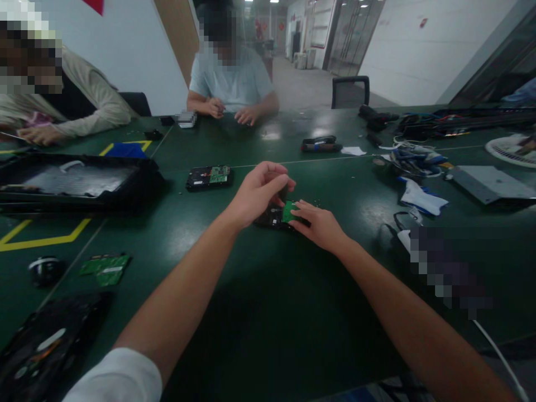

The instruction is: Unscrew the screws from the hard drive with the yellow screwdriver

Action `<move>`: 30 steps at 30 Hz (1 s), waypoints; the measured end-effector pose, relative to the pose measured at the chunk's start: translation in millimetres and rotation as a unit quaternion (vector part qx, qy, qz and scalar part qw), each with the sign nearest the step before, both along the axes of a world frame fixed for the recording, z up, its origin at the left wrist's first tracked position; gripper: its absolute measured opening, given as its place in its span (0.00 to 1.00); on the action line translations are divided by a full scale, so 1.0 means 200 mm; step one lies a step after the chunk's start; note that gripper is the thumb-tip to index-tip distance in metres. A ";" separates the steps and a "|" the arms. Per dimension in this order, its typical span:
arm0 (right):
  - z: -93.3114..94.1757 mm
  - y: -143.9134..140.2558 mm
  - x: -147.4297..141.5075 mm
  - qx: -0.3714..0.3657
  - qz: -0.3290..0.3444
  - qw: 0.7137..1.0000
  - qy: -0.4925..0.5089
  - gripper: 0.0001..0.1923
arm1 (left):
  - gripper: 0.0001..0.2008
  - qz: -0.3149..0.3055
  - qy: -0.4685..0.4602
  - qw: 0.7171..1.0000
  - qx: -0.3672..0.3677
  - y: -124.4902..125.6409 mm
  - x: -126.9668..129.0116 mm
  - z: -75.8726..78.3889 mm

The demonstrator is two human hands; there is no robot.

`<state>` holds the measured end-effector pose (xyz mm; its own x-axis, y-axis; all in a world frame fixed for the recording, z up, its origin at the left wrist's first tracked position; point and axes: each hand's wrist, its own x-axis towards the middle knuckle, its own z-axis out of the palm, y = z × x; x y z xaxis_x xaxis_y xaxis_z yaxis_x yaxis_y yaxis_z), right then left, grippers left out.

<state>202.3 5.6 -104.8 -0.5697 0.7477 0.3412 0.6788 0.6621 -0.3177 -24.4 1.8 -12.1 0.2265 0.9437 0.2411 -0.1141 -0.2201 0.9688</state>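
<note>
Dark green tabletop [234, 312], glossy, marked with yellow tape lines at 9 o'clock. Black drive [270, 216] with green board [288, 211] at centre. Left hand [257, 192] hovering over drive, fingers curled narrow, nothing clearly held. Right hand [320, 226] flat on drive's 3 o'clock edge, fingertips touching board. Second drive [209, 177] at 11 o'clock; loose board [104, 268] at 8 o'clock; cables [412, 159] at 2 o'clock. Two people seated at 10 and 12 o'clock. Beyond, white walls and a lit corridor.
</note>
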 end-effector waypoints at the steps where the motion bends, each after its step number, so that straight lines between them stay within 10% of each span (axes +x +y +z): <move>1: 0.00 0.00 0.00 0.001 0.001 1.000 0.000 0.18 | 0.10 -0.003 -0.009 1.000 -0.006 0.00 0.00 0.00; 30: -0.03 0.01 0.00 -0.004 -0.003 1.000 0.027 0.16 | 0.12 -0.022 0.051 0.997 0.054 0.01 0.00 -0.02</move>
